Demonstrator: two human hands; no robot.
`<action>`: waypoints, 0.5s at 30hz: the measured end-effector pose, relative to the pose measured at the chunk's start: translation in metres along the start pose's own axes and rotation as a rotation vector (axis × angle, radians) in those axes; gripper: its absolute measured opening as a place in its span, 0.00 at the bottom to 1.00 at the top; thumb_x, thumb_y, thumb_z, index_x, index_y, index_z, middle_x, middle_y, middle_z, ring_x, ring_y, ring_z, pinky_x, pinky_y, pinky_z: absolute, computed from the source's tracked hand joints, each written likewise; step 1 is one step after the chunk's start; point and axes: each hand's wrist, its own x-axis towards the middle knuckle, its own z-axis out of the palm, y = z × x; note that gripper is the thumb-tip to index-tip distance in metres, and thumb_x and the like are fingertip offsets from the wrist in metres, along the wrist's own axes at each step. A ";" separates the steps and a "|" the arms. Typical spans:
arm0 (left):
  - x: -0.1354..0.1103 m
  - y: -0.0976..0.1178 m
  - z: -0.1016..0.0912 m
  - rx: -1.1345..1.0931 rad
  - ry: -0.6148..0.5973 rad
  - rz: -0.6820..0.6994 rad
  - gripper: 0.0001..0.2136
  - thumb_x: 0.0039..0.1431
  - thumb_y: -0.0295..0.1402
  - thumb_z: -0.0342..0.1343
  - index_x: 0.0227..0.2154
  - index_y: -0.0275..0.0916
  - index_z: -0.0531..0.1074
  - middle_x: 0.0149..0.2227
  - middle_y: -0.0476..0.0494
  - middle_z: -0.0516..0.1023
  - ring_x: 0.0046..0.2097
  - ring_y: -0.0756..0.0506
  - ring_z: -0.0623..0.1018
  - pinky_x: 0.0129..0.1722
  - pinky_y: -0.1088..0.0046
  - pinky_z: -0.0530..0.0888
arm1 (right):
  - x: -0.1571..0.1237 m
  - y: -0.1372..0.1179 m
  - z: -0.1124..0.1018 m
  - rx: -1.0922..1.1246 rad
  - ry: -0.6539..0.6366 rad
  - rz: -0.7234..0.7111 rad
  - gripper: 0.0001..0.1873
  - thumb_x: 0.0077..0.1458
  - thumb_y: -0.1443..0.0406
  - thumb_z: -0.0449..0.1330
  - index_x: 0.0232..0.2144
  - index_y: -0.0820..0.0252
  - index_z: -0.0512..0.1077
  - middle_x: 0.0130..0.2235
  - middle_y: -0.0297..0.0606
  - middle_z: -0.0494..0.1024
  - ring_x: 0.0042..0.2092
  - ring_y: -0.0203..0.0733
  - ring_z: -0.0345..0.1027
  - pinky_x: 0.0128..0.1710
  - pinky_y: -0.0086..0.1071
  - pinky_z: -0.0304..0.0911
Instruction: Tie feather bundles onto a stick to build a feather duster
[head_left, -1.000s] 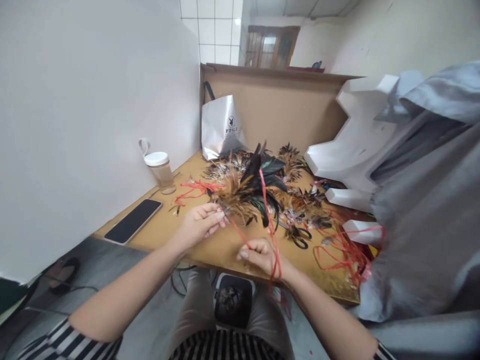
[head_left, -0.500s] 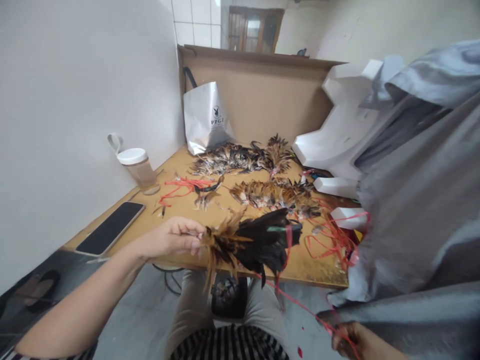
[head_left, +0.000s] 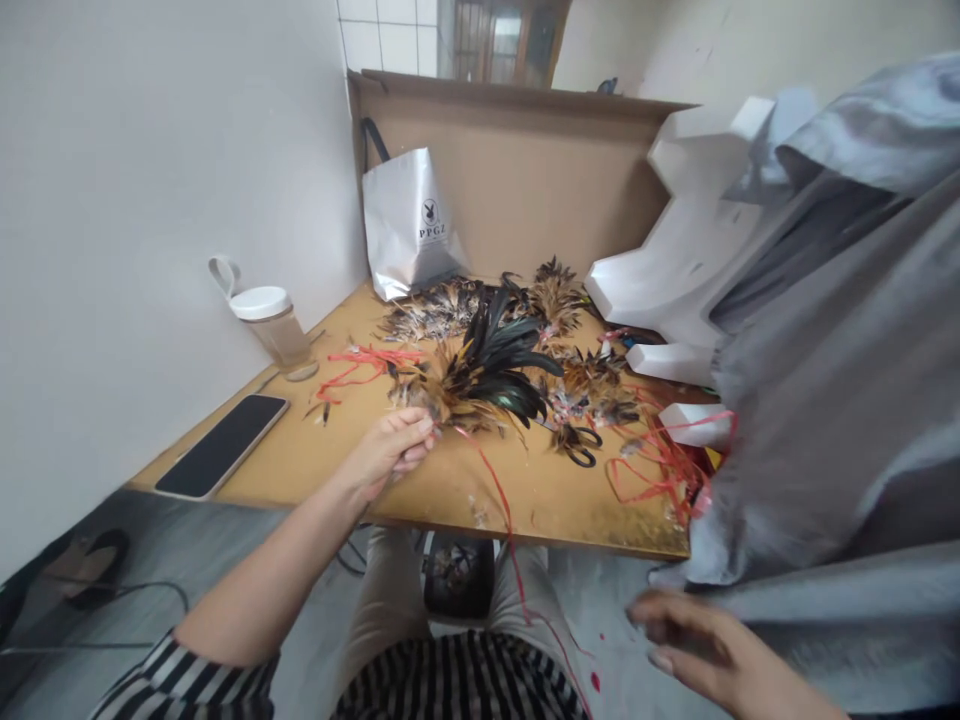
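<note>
My left hand [head_left: 394, 447] pinches the base of a bunch of black and brown feathers [head_left: 484, 375], held upright over the wooden table [head_left: 450, 480]. A red string [head_left: 499, 500] trails from the bunch down past the table's edge toward my lap. My right hand [head_left: 701, 650] is low at the bottom right, below the table edge, blurred, with its fingers stretched out and nothing visible in them. More feather bunches [head_left: 450, 310] lie in rows across the table behind the held bunch.
A phone [head_left: 223, 443] lies at the table's left edge, a lidded jar [head_left: 270, 322] stands by the wall, a silver bag [head_left: 411, 225] leans at the back. Black scissors [head_left: 581, 447], red strings [head_left: 660, 470], white foam pieces [head_left: 675, 270] and grey cloth [head_left: 840, 400] crowd the right.
My left hand has lifted the feather bunch from lying sideways at the table's edge to upright over the table. The right hand has let the red string go slack and moved inward.
</note>
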 end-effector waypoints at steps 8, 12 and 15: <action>0.000 -0.016 0.032 -0.121 0.018 0.026 0.14 0.45 0.38 0.63 0.25 0.34 0.65 0.20 0.53 0.66 0.15 0.61 0.54 0.13 0.86 0.46 | 0.146 -0.135 0.059 0.609 0.230 -0.357 0.19 0.47 0.57 0.60 0.42 0.59 0.70 0.40 0.40 0.75 0.42 0.42 0.68 0.46 0.36 0.61; 0.001 -0.023 0.030 -0.109 0.047 0.057 0.14 0.45 0.38 0.62 0.24 0.33 0.65 0.21 0.51 0.67 0.16 0.61 0.55 0.13 0.85 0.47 | 0.184 -0.145 0.089 0.787 0.230 -0.324 0.14 0.48 0.56 0.58 0.29 0.62 0.71 0.27 0.35 0.73 0.28 0.35 0.64 0.31 0.29 0.61; 0.006 -0.032 0.027 -0.095 0.087 0.070 0.13 0.46 0.38 0.61 0.25 0.34 0.65 0.21 0.51 0.68 0.16 0.60 0.56 0.13 0.85 0.48 | 0.192 -0.143 0.100 0.857 0.330 -0.276 0.14 0.48 0.56 0.58 0.26 0.62 0.69 0.22 0.31 0.69 0.23 0.31 0.57 0.24 0.26 0.55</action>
